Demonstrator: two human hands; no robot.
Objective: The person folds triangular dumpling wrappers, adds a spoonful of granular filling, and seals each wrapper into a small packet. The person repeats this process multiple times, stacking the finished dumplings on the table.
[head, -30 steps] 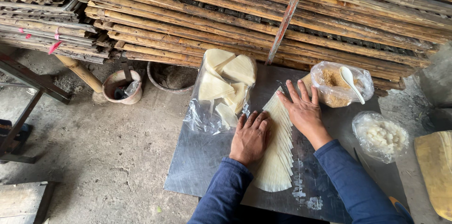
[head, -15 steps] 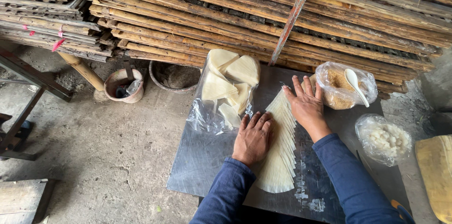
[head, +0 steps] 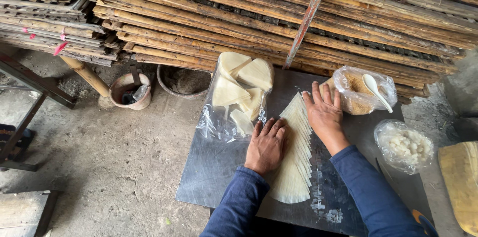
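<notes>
Hands flat, fingers splayed, gripping nothing: I had left hand (head: 266,146) at 9 o'clock of fanned wrapper stack (head: 295,167), right hand (head: 324,112) at 1, on tabletop (head: 209,172).

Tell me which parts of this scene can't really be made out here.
Head view, the only one:
- Wrapper stack: the parts under the left hand and right hand are covered.
- Yellow slab: cut off by the right edge.
- Clay bowl: contents too small to identify.
- Brown filling: blurred by its plastic bag.
</notes>
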